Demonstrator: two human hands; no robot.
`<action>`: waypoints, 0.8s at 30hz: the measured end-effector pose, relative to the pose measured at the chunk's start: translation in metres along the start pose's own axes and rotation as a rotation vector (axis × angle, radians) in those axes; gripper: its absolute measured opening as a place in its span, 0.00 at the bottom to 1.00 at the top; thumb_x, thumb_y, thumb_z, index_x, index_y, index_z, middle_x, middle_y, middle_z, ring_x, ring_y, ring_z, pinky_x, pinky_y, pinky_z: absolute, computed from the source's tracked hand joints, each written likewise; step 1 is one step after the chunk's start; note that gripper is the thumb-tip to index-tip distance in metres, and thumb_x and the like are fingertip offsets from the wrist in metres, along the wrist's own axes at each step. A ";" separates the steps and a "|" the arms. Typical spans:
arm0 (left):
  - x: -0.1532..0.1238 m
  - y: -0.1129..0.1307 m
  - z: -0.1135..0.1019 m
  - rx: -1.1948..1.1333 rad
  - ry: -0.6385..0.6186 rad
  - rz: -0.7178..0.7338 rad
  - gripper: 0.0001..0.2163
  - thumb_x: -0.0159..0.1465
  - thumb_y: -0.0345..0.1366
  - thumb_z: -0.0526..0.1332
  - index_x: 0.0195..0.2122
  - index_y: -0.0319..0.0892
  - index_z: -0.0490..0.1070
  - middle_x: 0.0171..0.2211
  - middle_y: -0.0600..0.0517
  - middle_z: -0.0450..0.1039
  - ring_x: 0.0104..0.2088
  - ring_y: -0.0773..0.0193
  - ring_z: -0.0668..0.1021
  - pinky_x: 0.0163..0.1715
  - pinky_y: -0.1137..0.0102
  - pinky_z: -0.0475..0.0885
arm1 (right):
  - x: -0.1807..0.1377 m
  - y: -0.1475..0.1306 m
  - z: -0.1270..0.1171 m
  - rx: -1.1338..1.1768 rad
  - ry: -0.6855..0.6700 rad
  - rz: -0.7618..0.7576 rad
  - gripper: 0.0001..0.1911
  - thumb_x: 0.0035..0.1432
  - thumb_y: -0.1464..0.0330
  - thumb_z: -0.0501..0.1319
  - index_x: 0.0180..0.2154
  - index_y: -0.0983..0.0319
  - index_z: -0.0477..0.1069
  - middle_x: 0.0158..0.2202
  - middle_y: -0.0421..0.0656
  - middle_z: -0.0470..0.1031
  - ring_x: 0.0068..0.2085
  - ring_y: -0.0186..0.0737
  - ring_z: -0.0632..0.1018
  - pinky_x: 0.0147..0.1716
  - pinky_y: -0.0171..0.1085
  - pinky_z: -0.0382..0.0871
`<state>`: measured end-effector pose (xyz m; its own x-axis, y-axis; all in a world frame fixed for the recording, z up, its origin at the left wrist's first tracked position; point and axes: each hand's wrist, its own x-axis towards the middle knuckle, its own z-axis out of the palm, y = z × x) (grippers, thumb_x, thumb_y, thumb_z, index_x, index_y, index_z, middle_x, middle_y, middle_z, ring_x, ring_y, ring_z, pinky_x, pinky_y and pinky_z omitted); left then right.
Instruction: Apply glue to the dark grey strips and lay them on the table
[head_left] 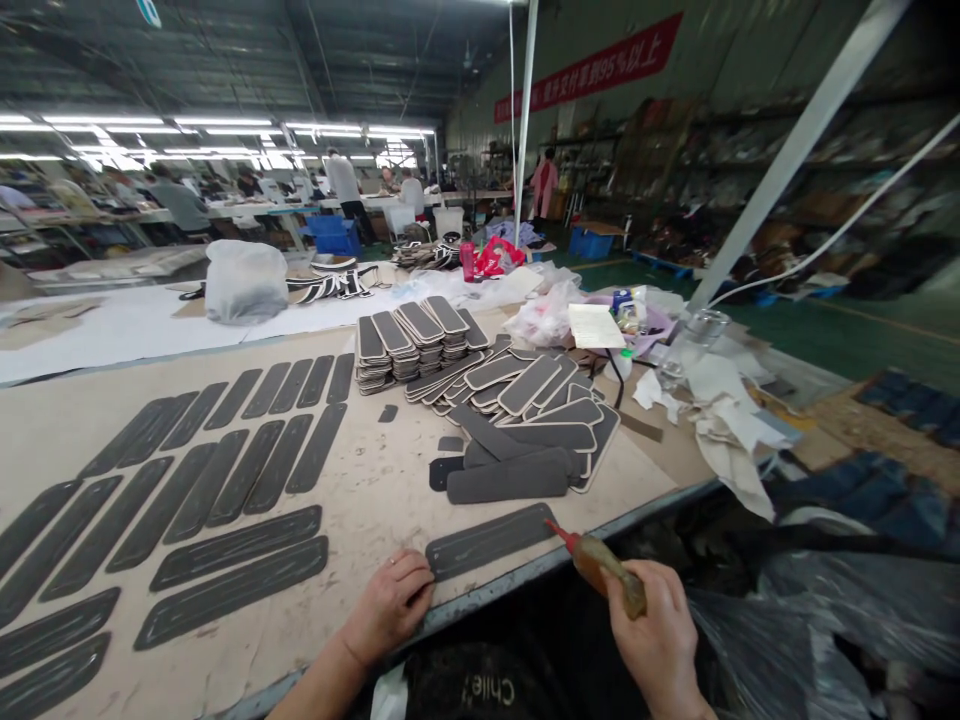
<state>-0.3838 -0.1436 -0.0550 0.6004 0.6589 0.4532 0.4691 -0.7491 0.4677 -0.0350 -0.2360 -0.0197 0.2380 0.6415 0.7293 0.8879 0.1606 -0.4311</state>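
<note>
My right hand (pixel 658 625) is wrapped round a glue bottle (pixel 598 562), brownish and see-through, with a red nozzle. The nozzle tip is at the right end of a dark grey strip (pixel 491 542) lying flat near the table's front edge. At the strip's left end, my left hand (pixel 396 603) presses down with curled fingers, its fingertips partly hidden. Just beyond this strip lies a loose dark strip (pixel 510 476), beside a heap of light-edged strips (pixel 532 385). Rows of dark strips (pixel 232 550) with shiny lines along their borders cover the left side.
Neat stacks of light-edged pieces (pixel 416 335) stand behind the heap. A plastic-wrapped bundle (pixel 246 280), crumpled bags (pixel 551 312) and paper scraps (pixel 724 410) lie farther back and right. A metal post (pixel 795 150) rises at the right edge. Several people work in the distance.
</note>
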 end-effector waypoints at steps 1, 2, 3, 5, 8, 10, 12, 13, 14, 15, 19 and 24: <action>0.000 0.000 0.000 0.000 -0.002 -0.001 0.08 0.65 0.27 0.55 0.37 0.41 0.73 0.34 0.47 0.73 0.37 0.62 0.73 0.38 0.66 0.73 | 0.000 0.000 0.001 0.005 0.001 0.002 0.07 0.64 0.64 0.59 0.39 0.62 0.66 0.35 0.46 0.67 0.36 0.44 0.72 0.36 0.45 0.70; 0.000 0.000 -0.001 -0.001 -0.005 -0.003 0.08 0.65 0.27 0.55 0.37 0.41 0.73 0.33 0.47 0.72 0.36 0.62 0.73 0.38 0.66 0.73 | -0.001 0.000 0.003 0.015 -0.004 0.002 0.08 0.64 0.64 0.59 0.39 0.62 0.66 0.35 0.46 0.67 0.36 0.44 0.72 0.36 0.45 0.70; 0.000 0.000 -0.002 -0.001 -0.011 -0.004 0.08 0.65 0.27 0.55 0.37 0.41 0.73 0.33 0.47 0.72 0.36 0.62 0.74 0.38 0.66 0.73 | -0.003 -0.001 0.007 0.029 -0.012 -0.003 0.08 0.64 0.64 0.59 0.39 0.62 0.66 0.35 0.46 0.67 0.36 0.44 0.72 0.36 0.45 0.70; 0.002 0.000 -0.004 0.003 -0.037 -0.008 0.08 0.65 0.27 0.54 0.37 0.41 0.73 0.33 0.48 0.73 0.37 0.61 0.74 0.39 0.66 0.73 | -0.009 -0.003 0.015 0.065 -0.035 -0.016 0.08 0.65 0.63 0.58 0.39 0.61 0.66 0.35 0.46 0.67 0.36 0.44 0.72 0.35 0.44 0.70; 0.007 0.001 -0.010 0.022 -0.132 -0.015 0.09 0.65 0.27 0.53 0.36 0.41 0.73 0.34 0.48 0.73 0.37 0.62 0.74 0.40 0.66 0.73 | -0.016 -0.013 0.026 0.152 -0.105 -0.008 0.06 0.65 0.64 0.57 0.40 0.60 0.66 0.36 0.46 0.67 0.36 0.44 0.72 0.35 0.43 0.71; 0.013 0.002 -0.016 0.042 -0.219 -0.017 0.10 0.65 0.27 0.53 0.33 0.41 0.73 0.33 0.49 0.72 0.36 0.62 0.73 0.40 0.67 0.72 | -0.015 -0.020 0.028 0.203 -0.135 0.018 0.05 0.65 0.65 0.57 0.40 0.60 0.66 0.36 0.45 0.67 0.37 0.44 0.72 0.36 0.43 0.71; 0.020 0.004 -0.021 0.062 -0.303 -0.012 0.10 0.65 0.27 0.53 0.30 0.41 0.71 0.32 0.50 0.72 0.36 0.63 0.73 0.40 0.67 0.71 | -0.009 -0.021 0.024 0.198 -0.111 0.041 0.06 0.64 0.65 0.58 0.40 0.60 0.66 0.36 0.45 0.67 0.37 0.44 0.71 0.36 0.43 0.70; 0.023 0.004 -0.022 0.069 -0.336 -0.006 0.11 0.65 0.27 0.53 0.28 0.41 0.71 0.32 0.50 0.71 0.35 0.63 0.72 0.40 0.68 0.71 | -0.005 -0.020 0.021 0.175 -0.087 0.047 0.06 0.64 0.65 0.59 0.39 0.61 0.65 0.36 0.45 0.67 0.37 0.44 0.71 0.37 0.43 0.69; 0.026 0.005 -0.024 0.076 -0.361 -0.001 0.11 0.65 0.27 0.53 0.28 0.41 0.70 0.31 0.50 0.71 0.35 0.63 0.72 0.40 0.68 0.70 | 0.000 -0.017 0.017 0.143 -0.063 0.049 0.07 0.64 0.64 0.59 0.39 0.61 0.65 0.36 0.45 0.67 0.37 0.44 0.71 0.37 0.43 0.69; 0.029 0.005 -0.025 0.081 -0.381 0.006 0.11 0.65 0.26 0.53 0.27 0.41 0.70 0.31 0.50 0.71 0.35 0.63 0.72 0.39 0.69 0.70 | 0.005 -0.012 0.012 0.111 -0.043 0.047 0.07 0.64 0.64 0.59 0.39 0.61 0.65 0.35 0.45 0.67 0.36 0.44 0.71 0.37 0.43 0.69; 0.034 0.004 -0.025 0.091 -0.421 0.037 0.11 0.64 0.26 0.52 0.26 0.40 0.68 0.31 0.51 0.69 0.36 0.62 0.70 0.39 0.69 0.69 | 0.017 0.007 0.000 0.024 0.005 0.023 0.09 0.64 0.62 0.59 0.38 0.61 0.65 0.34 0.44 0.67 0.35 0.43 0.71 0.36 0.42 0.68; 0.032 0.001 -0.022 0.091 -0.414 0.055 0.10 0.64 0.25 0.52 0.26 0.41 0.66 0.31 0.51 0.69 0.36 0.62 0.70 0.40 0.69 0.68 | 0.018 0.013 0.005 0.028 -0.013 0.008 0.07 0.64 0.64 0.59 0.39 0.61 0.65 0.35 0.44 0.67 0.35 0.44 0.71 0.36 0.42 0.69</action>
<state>-0.3782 -0.1214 -0.0239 0.8267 0.5489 0.1239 0.4733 -0.7974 0.3744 -0.0209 -0.2180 -0.0149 0.2403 0.6523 0.7189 0.8745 0.1759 -0.4520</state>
